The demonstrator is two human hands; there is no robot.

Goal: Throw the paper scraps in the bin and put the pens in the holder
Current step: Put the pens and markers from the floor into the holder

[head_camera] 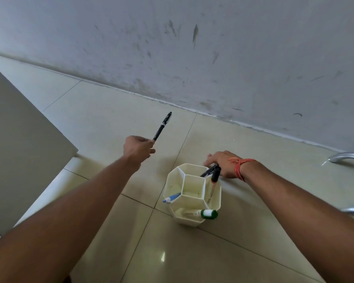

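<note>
We see the left hand (138, 149) closed in a pinch on the lower end of a black pen (162, 126), which sticks up and away from the fingers toward the wall (213, 48), clear of the floor. The right hand (223, 163) lies low on the tiled floor (110, 119) with its fingers spread loosely; we cannot tell whether it has hold of anything, since the holder's rim hides the fingertips' lower side. An orange thread band (240, 167) circles that wrist.

Just in front of the right hand, nearer to us, stands the white pen holder (192, 195), upright, split into honeycomb cells. A black-capped pen (214, 176) leans in the cell beside the right hand, a blue-and-white pen (171, 198) pokes out on the side toward the left arm, and a green-capped marker (207, 213) leans from the nearest cell. The centre cell looks bare. Beyond the right wrist, a curved metal bar (347, 157) rests near the wall.
</note>
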